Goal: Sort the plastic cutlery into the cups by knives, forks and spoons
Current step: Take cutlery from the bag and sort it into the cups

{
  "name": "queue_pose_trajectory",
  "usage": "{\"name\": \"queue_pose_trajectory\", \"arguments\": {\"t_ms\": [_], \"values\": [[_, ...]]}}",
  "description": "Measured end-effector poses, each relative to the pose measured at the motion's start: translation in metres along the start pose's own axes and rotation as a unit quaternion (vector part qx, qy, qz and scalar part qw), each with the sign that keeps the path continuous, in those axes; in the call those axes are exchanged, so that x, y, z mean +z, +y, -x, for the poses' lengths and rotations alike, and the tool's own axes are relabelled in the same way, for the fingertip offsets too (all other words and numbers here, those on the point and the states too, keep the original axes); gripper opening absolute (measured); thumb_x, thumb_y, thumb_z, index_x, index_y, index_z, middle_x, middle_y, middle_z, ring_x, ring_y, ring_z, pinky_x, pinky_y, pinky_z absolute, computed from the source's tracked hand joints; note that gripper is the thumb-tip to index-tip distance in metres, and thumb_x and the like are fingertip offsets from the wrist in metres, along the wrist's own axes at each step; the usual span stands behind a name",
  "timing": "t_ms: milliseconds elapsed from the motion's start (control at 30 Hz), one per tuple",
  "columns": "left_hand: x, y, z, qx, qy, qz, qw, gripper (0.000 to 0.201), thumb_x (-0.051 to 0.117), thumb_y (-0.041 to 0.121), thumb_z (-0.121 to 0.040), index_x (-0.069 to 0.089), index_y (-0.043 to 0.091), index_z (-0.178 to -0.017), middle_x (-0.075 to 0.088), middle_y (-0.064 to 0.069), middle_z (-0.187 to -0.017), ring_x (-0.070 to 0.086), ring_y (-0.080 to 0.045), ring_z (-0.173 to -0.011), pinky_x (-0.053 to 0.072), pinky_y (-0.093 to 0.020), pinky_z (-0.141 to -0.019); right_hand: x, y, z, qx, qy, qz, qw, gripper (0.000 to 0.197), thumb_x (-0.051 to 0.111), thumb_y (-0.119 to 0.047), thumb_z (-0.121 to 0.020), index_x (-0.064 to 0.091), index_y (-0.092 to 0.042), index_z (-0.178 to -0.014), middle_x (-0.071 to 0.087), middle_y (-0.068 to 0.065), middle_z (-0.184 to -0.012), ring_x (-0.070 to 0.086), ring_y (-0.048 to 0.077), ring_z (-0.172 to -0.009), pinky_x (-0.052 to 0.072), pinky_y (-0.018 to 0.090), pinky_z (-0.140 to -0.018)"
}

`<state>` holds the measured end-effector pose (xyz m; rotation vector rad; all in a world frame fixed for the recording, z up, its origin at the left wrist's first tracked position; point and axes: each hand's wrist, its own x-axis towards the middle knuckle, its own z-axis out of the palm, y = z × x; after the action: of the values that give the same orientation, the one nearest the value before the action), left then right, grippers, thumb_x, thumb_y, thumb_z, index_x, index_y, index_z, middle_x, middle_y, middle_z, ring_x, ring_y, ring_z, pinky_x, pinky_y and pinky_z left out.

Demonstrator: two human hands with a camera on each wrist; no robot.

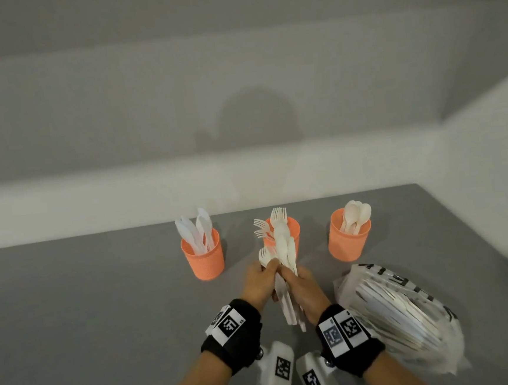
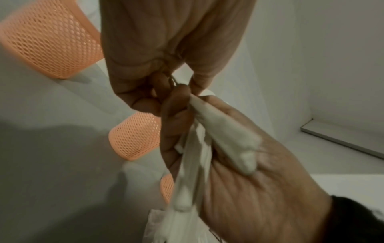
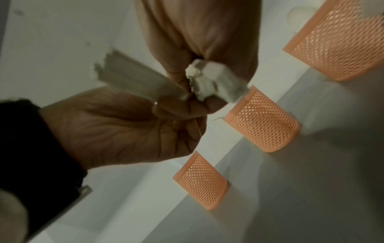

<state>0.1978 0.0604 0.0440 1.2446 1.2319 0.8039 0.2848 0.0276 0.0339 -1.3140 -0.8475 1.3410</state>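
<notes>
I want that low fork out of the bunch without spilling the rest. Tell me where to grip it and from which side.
Judging from the head view, pinch the fork at its neck just under the tines, coming from the left with the left hand. Its head sticks out on the bunch's left edge, clear of the others; its handle is buried in the right hand's grip.

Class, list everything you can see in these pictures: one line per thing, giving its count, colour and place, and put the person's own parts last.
Cups: three, orange mesh, in a row at the back of the table; left holds knives, middle forks, right spoons.
Knives: several, white, upright in the left cup.
Forks: several, white, in the middle cup.
Spoons: several, white, in the right cup.
Cutlery bundle: one mixed handful, white, held above the table before the middle cup.
Plastic bag: one, clear with black print, right of the hands, cutlery inside.
Table: one, grey.
Wristbands: two, black, with markers.
Left hand: grips the bundle.
Right hand: grips the bundle.
</notes>
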Motion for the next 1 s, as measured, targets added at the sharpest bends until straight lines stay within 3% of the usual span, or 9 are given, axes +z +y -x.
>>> {"name": "queue_pose_trajectory", "arguments": {"t_ms": [100, 200, 300, 400, 500, 600, 767, 900, 1000], "values": [[-0.003, -0.001, 0.001, -0.006, 0.015, 0.003, 1.000, 0.020, 0.040, 0.012, -0.097, 0.058, 0.004, -0.091, 0.058, -0.010, -0.064, 0.054, -0.010, -0.042, 0.039, -0.017, -0.037, -0.001, 0.002, 0.002, -0.009, -0.017, 0.002, 1.000, 0.024, 0.045, -0.013, -0.096, 0.063, -0.003, -0.110, 0.069, 0.003, -0.063, 0.066, 0.015, -0.057, 0.052, 0.025, -0.054], [-0.005, -0.001, -0.003, -0.031, 0.028, 0.055, 0.998, 0.021, 0.039, 0.011, -0.098, 0.058, 0.005, -0.102, 0.066, -0.013, -0.091, 0.063, -0.024, -0.079, 0.052, -0.025, -0.067, -0.001, 0.002, 0.003, -0.029, -0.020, 0.025, 0.999, 0.022, 0.044, -0.015, -0.097, 0.062, -0.012, -0.109, 0.072, 0.003, -0.081, 0.070, 0.011, -0.071, 0.055, 0.023, -0.061], [-0.011, 0.003, -0.004, -0.067, 0.049, 0.127, 0.988, 0.022, 0.035, 0.011, -0.098, 0.054, 0.007, -0.086, 0.062, -0.011, -0.080, 0.061, -0.025, -0.074, 0.051, -0.037, -0.075, -0.003, -0.002, 0.005, -0.026, -0.011, 0.021, 0.999, 0.021, 0.047, -0.015, -0.096, 0.066, -0.015, -0.087, 0.070, 0.000, -0.069, 0.068, 0.010, -0.060, 0.053, 0.021, -0.054], [-0.021, 0.005, -0.007, -0.099, 0.072, 0.218, 0.968, 0.027, 0.031, 0.011, -0.096, 0.046, 0.008, -0.074, 0.048, -0.007, -0.062, 0.049, -0.019, -0.053, 0.047, -0.031, -0.055, -0.008, -0.001, 0.004, -0.020, 0.029, 0.056, 0.998, 0.019, 0.049, -0.013, -0.094, 0.058, -0.015, -0.078, 0.058, 0.002, -0.057, 0.053, 0.015, -0.046, 0.044, 0.021, -0.042], [-0.031, 0.006, -0.007, -0.102, 0.069, 0.248, 0.961, 0.024, 0.038, 0.027, -0.094, 0.040, 0.016, -0.073, 0.034, 0.003, -0.050, 0.027, -0.007, -0.033, 0.023, -0.014, -0.033, -0.015, 0.004, -0.002, -0.087, 0.063, 0.204, 0.973, 0.019, 0.047, -0.010, -0.094, 0.051, -0.019, -0.077, 0.045, -0.004, -0.058, 0.041, 0.011, -0.053, 0.034, 0.014, -0.049], [-0.032, 0.006, -0.002, -0.060, 0.033, 0.187, 0.980, 0.033, 0.055, 0.037, -0.090, 0.039, 0.018, -0.068, 0.027, 0.005, -0.049, 0.020, -0.004, -0.031, 0.017, -0.014, -0.031, -0.017, 0.003, -0.003, -0.142, 0.135, 0.291, 0.936, 0.009, 0.046, -0.009, -0.092, 0.056, -0.009, -0.090, 0.052, 0.001, -0.071, 0.048, 0.019, -0.065, 0.034, 0.019, -0.055], [-0.014, 0.008, 0.009, -0.031, 0.051, 0.114, 0.992, 0.026, 0.056, 0.032, -0.091, 0.054, 0.012, -0.074, 0.025, 0.006, -0.043, 0.026, -0.005, -0.032, 0.035, -0.018, -0.037, -0.016, 0.003, -0.006, -0.133, 0.189, 0.357, 0.905, 0.020, 0.049, -0.016, -0.091, 0.054, -0.002, -0.105, 0.064, 0.016, -0.092, 0.060, 0.034, -0.087, 0.042, 0.034, -0.069], [0.003, 0.015, 0.015, 0.000, -0.009, 0.096, 0.995, 0.029, 0.058, 0.035, -0.089, 0.048, 0.017, -0.069, 0.024, 0.007, -0.041, 0.019, -0.007, -0.035, 0.018, -0.016, -0.037, -0.018, 0.000, -0.002, -0.125, 0.179, 0.382, 0.898, 0.021, 0.049, -0.015, -0.092, 0.052, -0.003, -0.109, 0.065, 0.017, -0.098, 0.061, 0.034, -0.093, 0.040, 0.031, -0.069], [0.012, 0.021, 0.012, -0.005, -0.007, 0.118, 0.993, 0.034, 0.051, 0.036, -0.093, 0.046, 0.017, -0.065, 0.025, 0.008, -0.041, 0.019, -0.005, -0.033, 0.016, -0.015, -0.035, -0.018, -0.003, 0.004, -0.136, 0.138, 0.358, 0.913, 0.026, 0.048, -0.017, -0.094, 0.051, -0.004, -0.116, 0.066, 0.014, -0.102, 0.062, 0.030, -0.097, 0.036, 0.024, -0.069]]}}
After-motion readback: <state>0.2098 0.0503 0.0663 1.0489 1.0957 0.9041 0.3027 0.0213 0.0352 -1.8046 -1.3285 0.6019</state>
